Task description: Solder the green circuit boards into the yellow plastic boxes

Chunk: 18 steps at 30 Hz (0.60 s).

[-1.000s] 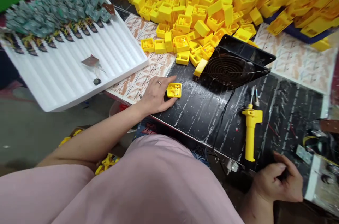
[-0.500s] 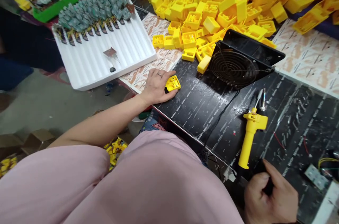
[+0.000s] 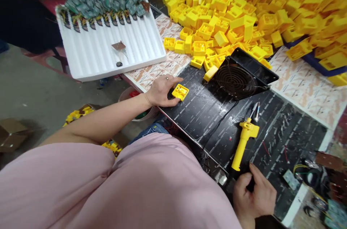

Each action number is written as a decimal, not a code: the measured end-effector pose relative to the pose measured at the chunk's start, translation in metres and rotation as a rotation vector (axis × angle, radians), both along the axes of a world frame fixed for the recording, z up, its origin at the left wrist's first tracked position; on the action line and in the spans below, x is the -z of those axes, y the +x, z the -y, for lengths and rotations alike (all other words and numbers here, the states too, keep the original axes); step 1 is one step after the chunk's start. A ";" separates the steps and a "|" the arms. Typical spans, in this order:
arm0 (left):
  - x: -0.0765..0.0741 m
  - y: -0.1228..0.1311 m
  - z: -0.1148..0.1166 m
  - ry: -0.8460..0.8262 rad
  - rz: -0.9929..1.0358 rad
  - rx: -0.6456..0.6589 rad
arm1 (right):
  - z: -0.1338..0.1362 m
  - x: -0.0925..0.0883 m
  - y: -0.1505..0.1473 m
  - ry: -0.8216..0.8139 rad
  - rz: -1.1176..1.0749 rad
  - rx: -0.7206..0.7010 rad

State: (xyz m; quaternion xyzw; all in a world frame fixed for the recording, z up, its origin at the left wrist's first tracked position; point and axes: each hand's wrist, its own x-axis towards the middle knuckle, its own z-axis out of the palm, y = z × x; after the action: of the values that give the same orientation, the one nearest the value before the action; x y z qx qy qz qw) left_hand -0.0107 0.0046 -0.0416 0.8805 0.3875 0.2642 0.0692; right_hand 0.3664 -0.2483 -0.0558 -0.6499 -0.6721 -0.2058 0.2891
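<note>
A small yellow plastic case (image 3: 180,92) lies on the black work surface with its hollow side up, small parts inside. My left hand (image 3: 163,90) rests around it, thumb by its near edge and index finger stretched past its far edge, with a thin gap there. At the lower right, my right hand (image 3: 255,194) rests by the bench edge, thumb and index finger apart, the other fingers curled and partly hidden. Just beyond it lies a yellow soldering gun (image 3: 241,146), tip pointing away from me. I see nothing in this hand.
Beyond my hands is a large heap of yellow cases (image 3: 230,8). A black fan (image 3: 238,77) stands before it. To the left, a white foam tray (image 3: 94,53) bears several wired circuit boards (image 3: 105,1). Loose wires and boards (image 3: 291,180) lie at the right.
The view has shifted, bringing more of the bench's right end into sight. My left index finger has come away slightly from the case, which sits flatter. The right hand keeps its shape.
</note>
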 end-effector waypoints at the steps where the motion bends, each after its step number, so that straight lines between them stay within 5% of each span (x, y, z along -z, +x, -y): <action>1: -0.001 0.001 0.000 0.031 -0.004 0.021 | -0.001 0.000 -0.001 0.011 0.011 0.009; 6: -0.003 0.005 -0.001 0.089 -0.041 0.204 | -0.006 0.002 -0.007 0.084 0.082 0.052; 12: -0.010 0.008 -0.014 0.020 -0.020 0.217 | -0.008 0.015 -0.010 0.225 0.089 0.166; 18: -0.065 0.031 -0.104 0.002 -0.106 0.078 | -0.007 0.016 -0.014 0.216 0.108 0.218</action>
State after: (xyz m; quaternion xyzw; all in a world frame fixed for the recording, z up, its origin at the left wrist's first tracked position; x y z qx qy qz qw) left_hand 0.0206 0.1091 0.0236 0.9078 0.3557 0.2146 0.0580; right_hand 0.3526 -0.2409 -0.0716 -0.6720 -0.5862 -0.3416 0.2969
